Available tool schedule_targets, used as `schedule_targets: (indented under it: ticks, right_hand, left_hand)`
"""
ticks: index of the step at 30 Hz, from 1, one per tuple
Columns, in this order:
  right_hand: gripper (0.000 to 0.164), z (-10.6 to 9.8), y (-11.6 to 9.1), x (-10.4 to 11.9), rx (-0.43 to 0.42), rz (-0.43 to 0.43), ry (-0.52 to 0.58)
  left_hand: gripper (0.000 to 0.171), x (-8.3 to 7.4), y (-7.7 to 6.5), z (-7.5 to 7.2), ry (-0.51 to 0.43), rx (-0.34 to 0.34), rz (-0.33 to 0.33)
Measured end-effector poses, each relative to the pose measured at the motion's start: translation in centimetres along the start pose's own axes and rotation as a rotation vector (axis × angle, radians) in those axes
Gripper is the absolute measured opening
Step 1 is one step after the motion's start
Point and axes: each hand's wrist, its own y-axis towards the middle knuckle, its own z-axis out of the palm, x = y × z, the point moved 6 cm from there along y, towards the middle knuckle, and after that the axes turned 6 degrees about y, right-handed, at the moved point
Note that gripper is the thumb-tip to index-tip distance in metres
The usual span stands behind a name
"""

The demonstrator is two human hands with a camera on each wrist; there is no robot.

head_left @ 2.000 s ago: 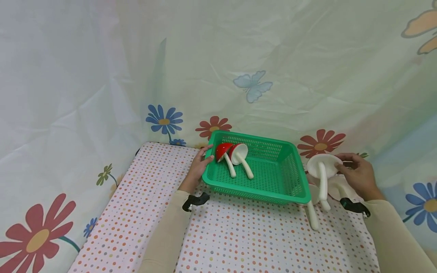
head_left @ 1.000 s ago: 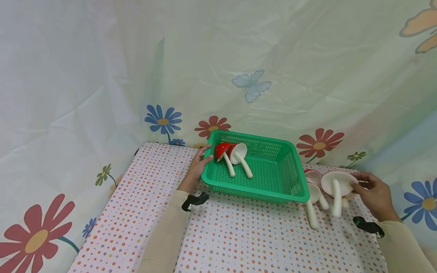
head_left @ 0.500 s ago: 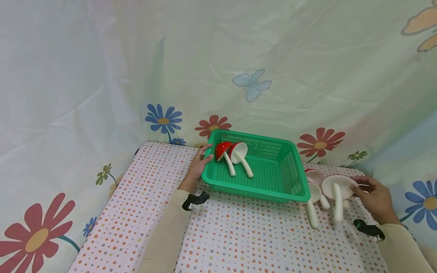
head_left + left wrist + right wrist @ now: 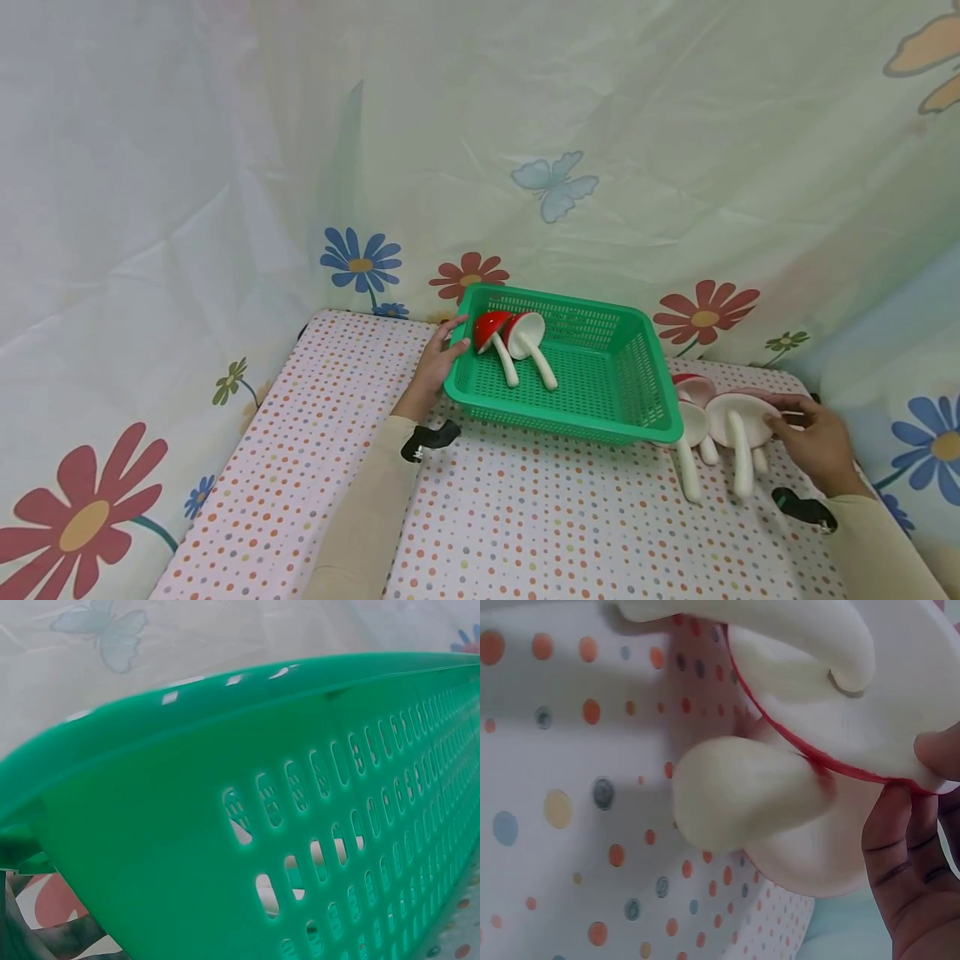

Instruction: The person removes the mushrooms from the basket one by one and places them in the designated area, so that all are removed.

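In the head view a green plastic basket (image 4: 592, 392) stands near the back of the table. My left hand (image 4: 431, 371) grips its left rim, thumb on top. Two toy mushrooms lie inside: one shows its red cap (image 4: 492, 330), the other its white underside (image 4: 529, 337). Right of the basket, my right hand (image 4: 819, 442) pinches a larger toy mushroom by its cap edge, stem (image 4: 742, 458) toward me. The right wrist view shows thumb and fingers on that red-edged cap (image 4: 900, 682). Beneath it lies another mushroom with a thick pale stem (image 4: 735, 795).
More toy mushrooms lie close against the basket's right side, one with a red cap (image 4: 694, 388) and one with a long white stem (image 4: 687, 471). A dotted cloth (image 4: 540, 517) covers the table. A flowered curtain (image 4: 420, 150) hangs behind it.
My right hand has carried its mushroom right and down from beside the basket's edge, then slightly back left over the pile. The left hand and basket stay put.
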Motion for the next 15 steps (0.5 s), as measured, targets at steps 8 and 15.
schedule_targets:
  ticks: [8,15]
  right_hand:
    - [0.036,1.1,-0.1,-1.0,0.020,0.026,-0.023]
    - [0.041,2.3,-0.2,-3.0,0.030,0.147,-0.047]
  left_hand:
    - [0.047,-0.1,0.0,0.0,-0.008,0.008,0.000]
    - [0.047,-0.1,0.0,0.1,-0.012,0.013,0.003]
